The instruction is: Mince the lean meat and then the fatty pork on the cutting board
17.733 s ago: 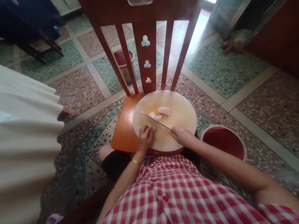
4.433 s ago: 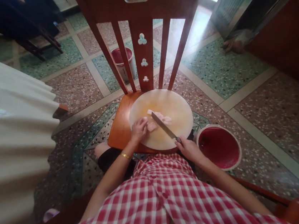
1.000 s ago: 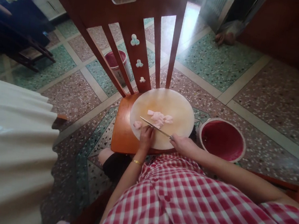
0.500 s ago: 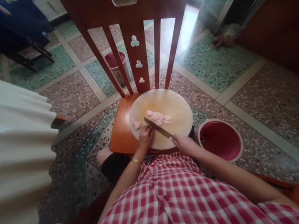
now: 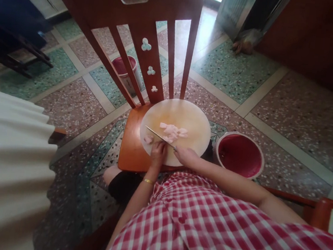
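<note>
A round pale cutting board (image 5: pixel 191 118) lies on the seat of a wooden chair (image 5: pixel 130 153). Several pale pink cut pieces (image 5: pixel 172 130) sit in a small heap at the board's middle, with one loose piece (image 5: pixel 148 139) to the left. My right hand (image 5: pixel 185 155) is closed on the handle of a knife (image 5: pixel 159 135), whose blade lies across the board's near part. My left hand (image 5: pixel 157 153) rests curled on the board just under the blade, fingers pressed down on something I cannot make out.
A red bucket (image 5: pixel 239 154) stands on the terrazzo floor right of the chair. A smaller red container (image 5: pixel 125 67) stands behind the chair back (image 5: pixel 152 39). White cloth (image 5: pixel 6 163) hangs at the left. A second wooden chair's edge (image 5: pixel 319 208) shows at right.
The knife has shifted left and its blade now lies flatter across the board. My right hand moved left, closer to my left hand. The heap of pieces is unchanged.
</note>
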`<state>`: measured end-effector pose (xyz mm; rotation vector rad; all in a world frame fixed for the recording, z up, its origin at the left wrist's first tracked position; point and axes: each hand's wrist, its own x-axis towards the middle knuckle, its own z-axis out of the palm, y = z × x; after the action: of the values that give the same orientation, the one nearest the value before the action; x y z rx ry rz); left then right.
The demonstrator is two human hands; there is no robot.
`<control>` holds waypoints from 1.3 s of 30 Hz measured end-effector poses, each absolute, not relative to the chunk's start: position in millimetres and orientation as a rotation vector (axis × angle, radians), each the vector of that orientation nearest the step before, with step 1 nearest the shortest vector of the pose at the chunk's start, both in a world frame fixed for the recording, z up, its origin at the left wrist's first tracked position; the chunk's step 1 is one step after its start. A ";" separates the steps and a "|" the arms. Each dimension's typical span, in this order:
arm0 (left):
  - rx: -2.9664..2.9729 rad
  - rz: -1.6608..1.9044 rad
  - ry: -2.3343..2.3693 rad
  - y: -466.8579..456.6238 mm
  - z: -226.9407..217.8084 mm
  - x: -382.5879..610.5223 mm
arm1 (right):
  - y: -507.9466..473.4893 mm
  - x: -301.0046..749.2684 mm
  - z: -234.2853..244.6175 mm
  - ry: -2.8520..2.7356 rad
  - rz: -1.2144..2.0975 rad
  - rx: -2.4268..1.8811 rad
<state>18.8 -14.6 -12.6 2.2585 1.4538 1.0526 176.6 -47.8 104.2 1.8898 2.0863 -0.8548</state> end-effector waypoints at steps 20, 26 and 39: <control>2.175 1.073 1.500 -20.0 -13.2 14.2 | -61.0 185.5 107.9 2.097 -0.828 1.865; 2.199 1.057 1.499 -19.5 -14.2 13.2 | -48.3 170.8 97.2 2.132 -0.810 1.886; 2.136 1.154 1.536 -24.1 -9.2 13.3 | -80.1 212.8 129.8 2.104 -0.907 1.844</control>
<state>13.3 -24.1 -9.2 2.1365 1.5364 1.1539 212.8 -80.1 129.8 1.8444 2.1040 -0.9072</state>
